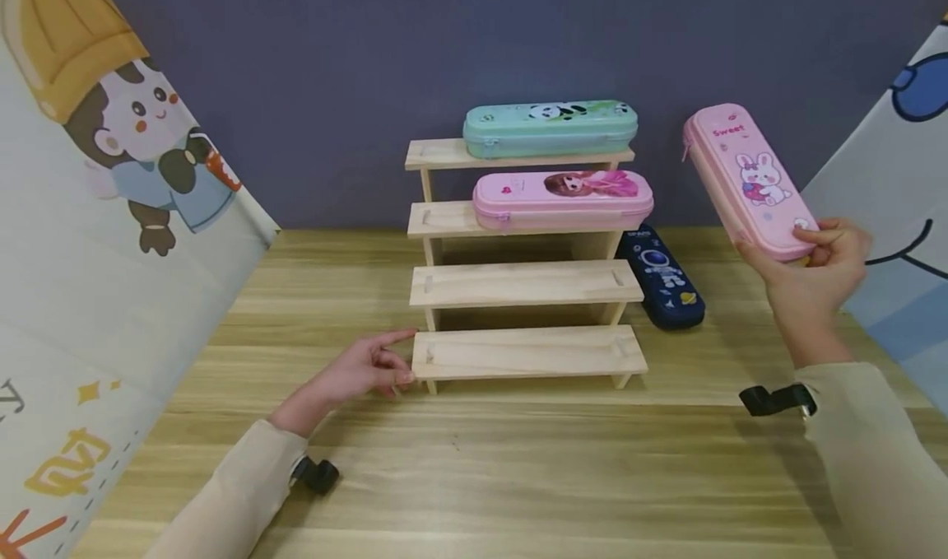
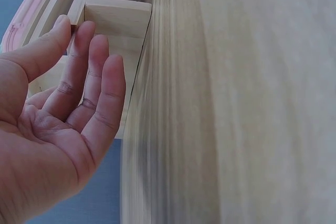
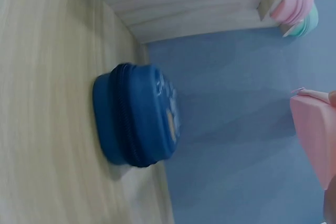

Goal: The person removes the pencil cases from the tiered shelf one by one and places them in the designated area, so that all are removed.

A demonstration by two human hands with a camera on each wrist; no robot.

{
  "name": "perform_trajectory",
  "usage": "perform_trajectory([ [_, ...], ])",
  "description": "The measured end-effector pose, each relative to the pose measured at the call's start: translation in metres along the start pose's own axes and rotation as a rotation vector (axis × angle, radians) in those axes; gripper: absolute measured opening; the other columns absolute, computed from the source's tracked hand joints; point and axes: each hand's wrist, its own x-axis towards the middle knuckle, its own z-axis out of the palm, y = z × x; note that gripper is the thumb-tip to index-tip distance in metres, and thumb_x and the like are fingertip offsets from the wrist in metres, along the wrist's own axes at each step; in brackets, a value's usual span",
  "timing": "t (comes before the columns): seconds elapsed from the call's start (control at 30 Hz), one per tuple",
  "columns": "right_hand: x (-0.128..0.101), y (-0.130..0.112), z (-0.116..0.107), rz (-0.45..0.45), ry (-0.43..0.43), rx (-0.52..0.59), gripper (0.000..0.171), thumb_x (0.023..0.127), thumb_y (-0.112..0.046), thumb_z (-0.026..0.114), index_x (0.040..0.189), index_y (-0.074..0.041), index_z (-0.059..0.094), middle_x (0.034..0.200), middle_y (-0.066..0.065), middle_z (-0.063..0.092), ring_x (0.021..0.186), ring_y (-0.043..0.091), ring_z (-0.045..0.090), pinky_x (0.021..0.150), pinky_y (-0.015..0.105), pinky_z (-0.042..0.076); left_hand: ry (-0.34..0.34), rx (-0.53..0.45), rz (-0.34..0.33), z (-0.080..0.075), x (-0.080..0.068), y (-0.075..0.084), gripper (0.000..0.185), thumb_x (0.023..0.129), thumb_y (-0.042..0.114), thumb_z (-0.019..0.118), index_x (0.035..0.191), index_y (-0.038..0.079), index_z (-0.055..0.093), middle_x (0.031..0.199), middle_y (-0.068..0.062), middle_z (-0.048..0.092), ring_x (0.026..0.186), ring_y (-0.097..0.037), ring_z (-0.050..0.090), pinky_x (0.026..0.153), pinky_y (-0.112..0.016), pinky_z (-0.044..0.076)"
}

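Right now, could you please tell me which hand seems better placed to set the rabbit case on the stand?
Probably the right hand: it holds the rabbit case, while the left hand has no case and touches the stand's lowest shelf.

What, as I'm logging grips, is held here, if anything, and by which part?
The right hand holds the rabbit case by its near end. The left hand touches the left end of the lowest shelf; whether it grips it cannot be told.
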Motion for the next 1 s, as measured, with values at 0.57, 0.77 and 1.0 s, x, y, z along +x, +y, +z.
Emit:
perform_trajectory([
  [0.57, -0.001, 0.037, -0.024, 0.160, -0.036, -0.350, 0.044, 0.069, -0.007, 0.091, 0.087, -0.021, 0.054, 0.108, -0.012, 0.043, 0.102, 0.003, 0.042, 0.076, 0.010, 0.044, -0.002, 0.011, 0.007, 0.000, -0.002, -0.002, 0.075, 0.094, 0.001, 0.066, 0.154, -0.008, 0.022, 0.097, -0.021, 0.071, 0.085, -0.026, 0.068, 0.070, -0.040, 0.059],
  [0.77, 0.002, 0.055, -0.031, 0.180, -0.053, -0.365, 0.045, 0.064, -0.003, 0.093, 0.086, -0.022, 0.057, 0.103, -0.013, 0.048, 0.091, 0.001, 0.047, 0.068, 0.007, 0.043, -0.005, 0.009, 0.016, 0.002, -0.002, -0.003, 0.075, 0.094, 0.000, 0.066, 0.153, -0.010, 0.021, 0.095, -0.021, 0.071, 0.083, -0.023, 0.068, 0.068, -0.039, 0.060],
  [1.0, 0.004, 0.060, -0.033, 0.239, -0.106, -0.513, 0.040, 0.072, -0.021, 0.092, 0.088, -0.029, 0.055, 0.099, -0.018, 0.044, 0.093, 0.000, 0.040, 0.079, 0.014, 0.039, -0.002, 0.001, 0.011, 0.001, -0.001, -0.003, 0.075, 0.094, -0.001, 0.066, 0.153, -0.010, 0.021, 0.096, -0.021, 0.071, 0.083, -0.022, 0.068, 0.069, -0.040, 0.060],
])
